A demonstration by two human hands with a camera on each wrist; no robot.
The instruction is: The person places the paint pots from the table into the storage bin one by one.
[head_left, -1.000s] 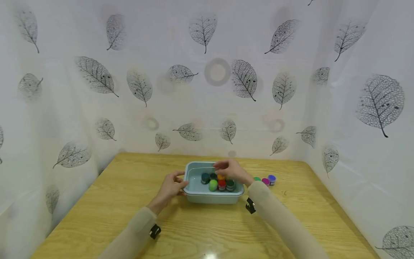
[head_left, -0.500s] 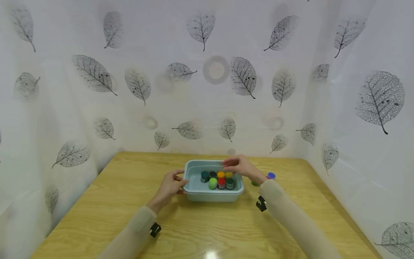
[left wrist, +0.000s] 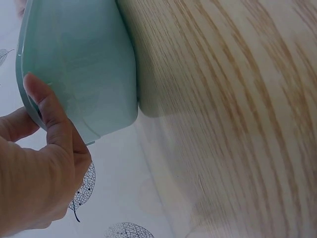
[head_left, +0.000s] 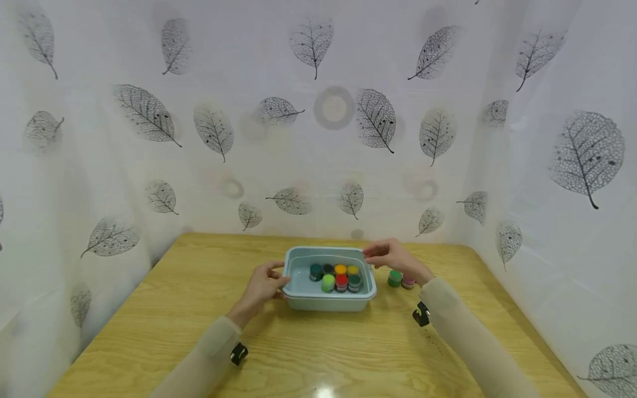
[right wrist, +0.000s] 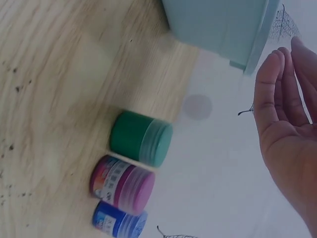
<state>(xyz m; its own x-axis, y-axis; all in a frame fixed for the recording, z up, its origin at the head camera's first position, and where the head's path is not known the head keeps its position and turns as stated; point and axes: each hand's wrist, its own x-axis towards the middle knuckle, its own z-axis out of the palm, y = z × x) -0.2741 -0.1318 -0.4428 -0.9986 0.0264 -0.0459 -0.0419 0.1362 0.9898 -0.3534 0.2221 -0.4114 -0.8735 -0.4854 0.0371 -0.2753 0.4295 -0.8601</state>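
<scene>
A light blue bin (head_left: 328, 303) stands on the wooden table, holding several small jars, among them a red jar (head_left: 341, 283) and a light green jar (head_left: 328, 283). My left hand (head_left: 260, 287) grips the bin's left rim; in the left wrist view the thumb and fingers of that hand (left wrist: 44, 163) pinch the wall (left wrist: 94, 64). By the bin's right rim, my right hand (head_left: 395, 260) is raised with gently bent fingers and nothing in them. Below it in the right wrist view lie a green jar (right wrist: 131, 136), a magenta jar (right wrist: 116, 183) and a blue jar (right wrist: 111, 218).
Behind the wooden table (head_left: 199, 309) hangs a white curtain (head_left: 278, 160) printed with leaves. Small dark specks lie on the tabletop (right wrist: 49, 99) near the jars.
My right hand has moved right, from above the jars in the bin to its right rim, uncovering the yellow jar inside. My left hand has stayed on the left rim.
</scene>
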